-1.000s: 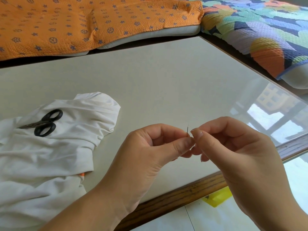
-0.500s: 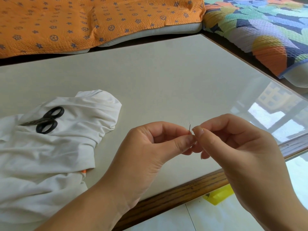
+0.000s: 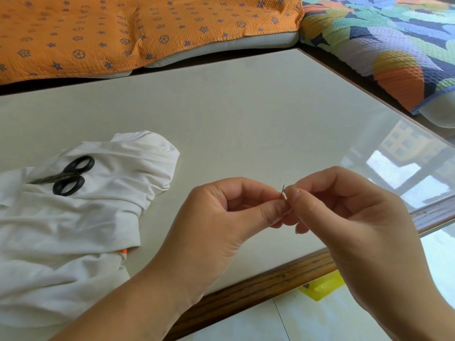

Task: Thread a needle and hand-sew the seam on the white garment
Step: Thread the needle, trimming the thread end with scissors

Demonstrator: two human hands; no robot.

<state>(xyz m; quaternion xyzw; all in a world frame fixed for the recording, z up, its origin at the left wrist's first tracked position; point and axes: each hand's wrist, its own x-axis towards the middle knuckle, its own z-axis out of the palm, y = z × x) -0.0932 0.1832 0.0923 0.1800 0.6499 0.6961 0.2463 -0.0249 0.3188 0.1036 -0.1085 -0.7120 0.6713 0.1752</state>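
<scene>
threading the needle (image 3: 282, 191) above the table (image 3: 246, 114), white garment (image 3: 86, 230) lying to the left with scissors (image 3: 66, 174) on it
left hand (image 3: 216, 225) pinches the needle upright between thumb and forefinger; right hand (image 3: 349, 222) has thumb and forefinger pressed together just beside its tip, likely on thread too fine to see. the needle looks light, stiff, slippery and sharp, best held low on the shaft; the white garment is soft and limp

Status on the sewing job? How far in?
Done: setup only. The scissors lie on the white garment, which lies untouched on the table. In hand: threading. The left hand pinches the needle upright and the right hand pinches beside it; the thread is too fine to see. Left: finish threading, then sew the whole seam.
</scene>
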